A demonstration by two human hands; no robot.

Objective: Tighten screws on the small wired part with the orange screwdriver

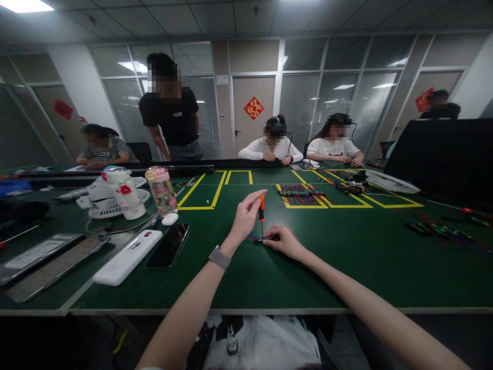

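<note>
My left hand (pixel 245 216) is closed around the upper part of a screwdriver (pixel 262 213) with an orange and black handle. The screwdriver stands upright, its shaft pointing down at a small circuit board (pixel 259 240) with coloured wires. Low on the green table, the fingers of my right hand (pixel 285 242) pinch the board's right side. The tip of the screwdriver meets the board near my right fingertips, but the exact contact point is too small to make out. A watch (pixel 220 257) is on my left wrist.
Left of my hands lie a dark phone (pixel 168 246), a white power bank (pixel 129 257) and two bottles, one white (pixel 127 195), one pink-lidded (pixel 162 190). Wired boards (pixel 302 195) lie beyond, inside yellow tape; more boards (pixel 447 231) are at right. Several people are across the table.
</note>
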